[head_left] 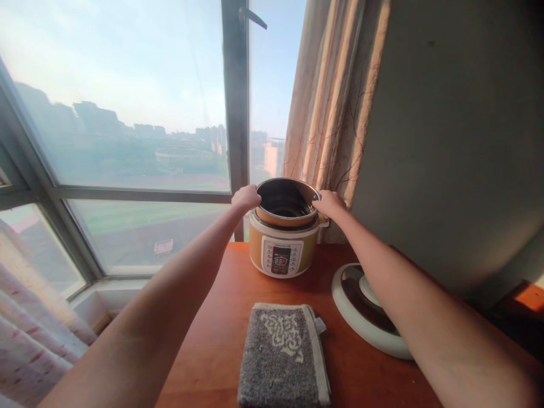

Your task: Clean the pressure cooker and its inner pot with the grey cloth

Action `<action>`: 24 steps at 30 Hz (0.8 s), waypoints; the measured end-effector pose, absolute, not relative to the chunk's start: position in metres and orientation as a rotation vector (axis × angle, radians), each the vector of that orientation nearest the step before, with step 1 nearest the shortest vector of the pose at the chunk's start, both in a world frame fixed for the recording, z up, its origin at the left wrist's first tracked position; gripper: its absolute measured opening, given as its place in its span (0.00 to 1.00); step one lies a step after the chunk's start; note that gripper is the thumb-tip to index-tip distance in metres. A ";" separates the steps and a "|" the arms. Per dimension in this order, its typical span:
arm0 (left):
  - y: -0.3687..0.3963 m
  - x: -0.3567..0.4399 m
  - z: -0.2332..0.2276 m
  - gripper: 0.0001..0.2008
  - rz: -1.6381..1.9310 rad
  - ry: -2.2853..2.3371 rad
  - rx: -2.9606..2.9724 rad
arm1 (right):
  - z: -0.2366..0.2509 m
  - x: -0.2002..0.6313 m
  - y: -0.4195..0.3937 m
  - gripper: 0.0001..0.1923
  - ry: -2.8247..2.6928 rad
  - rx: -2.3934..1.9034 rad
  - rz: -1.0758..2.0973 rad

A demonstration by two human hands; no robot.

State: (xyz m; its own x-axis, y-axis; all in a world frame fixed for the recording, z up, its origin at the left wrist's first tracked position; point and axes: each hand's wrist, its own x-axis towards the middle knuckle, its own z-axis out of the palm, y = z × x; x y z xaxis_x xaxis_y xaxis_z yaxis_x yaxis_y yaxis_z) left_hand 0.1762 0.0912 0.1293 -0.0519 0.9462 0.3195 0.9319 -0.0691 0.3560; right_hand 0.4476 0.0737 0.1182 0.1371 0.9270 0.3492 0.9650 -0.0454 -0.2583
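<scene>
A dark-lined inner pot (pixel 285 217) with an orange-brown outside sits partly raised in the opening of a yellow and white electric cooker (pixel 257 243). My left hand (pixel 247 198) grips the pot's rim at its left side. On the opposite side of the rim, my right hand (pixel 331 204) is closed on the edge. The inside of the pot looks dark and its bottom is hard to make out. A control panel with a small display faces me on the cooker's front.
A folded grey towel (pixel 283 354) lies in front of the cooker on the reddish wooden table (pixel 204 351). The round white and dark lid (pixel 346 300) rests at the right, partly behind my right forearm. Windows and a curtain (pixel 331 102) stand behind the table.
</scene>
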 end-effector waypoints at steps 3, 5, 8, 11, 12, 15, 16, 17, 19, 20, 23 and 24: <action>0.096 0.176 0.124 0.18 0.684 2.128 2.155 | 0.114 0.448 0.079 0.20 -1.860 -2.024 -0.110; 0.099 0.176 0.116 0.16 0.613 2.132 2.154 | 0.108 0.448 0.081 0.20 -1.897 -2.036 -0.090; 0.100 0.176 0.102 0.14 0.523 2.138 2.154 | 0.094 0.449 0.082 0.20 -1.938 -2.051 -0.049; 0.097 0.176 0.094 0.15 0.464 2.145 2.158 | 0.082 0.450 0.081 0.20 -1.951 -2.067 -0.011; 0.096 0.177 0.094 0.16 0.447 2.148 2.162 | 0.080 0.451 0.081 0.20 -1.951 -2.070 -0.003; 0.092 0.178 0.097 0.17 0.405 2.153 2.179 | 0.078 0.452 0.081 0.22 -1.944 -2.078 0.014; 0.091 0.178 0.099 0.17 0.398 2.153 2.185 | 0.078 0.452 0.081 0.22 -1.942 -2.080 0.019; 0.089 0.178 0.100 0.17 0.396 2.154 2.188 | 0.078 0.452 0.081 0.23 -1.941 -2.081 0.024; 0.086 0.178 0.100 0.17 0.398 2.159 2.187 | 0.078 0.452 0.080 0.23 -1.941 -2.080 0.033; 0.084 0.179 0.100 0.17 0.401 2.162 2.185 | 0.079 0.452 0.079 0.23 -1.942 -2.079 0.036; 0.076 0.179 0.098 0.17 0.414 2.175 2.180 | 0.078 0.452 0.073 0.22 -1.947 -2.075 0.042; 0.073 0.180 0.098 0.17 0.420 2.182 2.178 | 0.078 0.452 0.071 0.22 -1.950 -2.073 0.043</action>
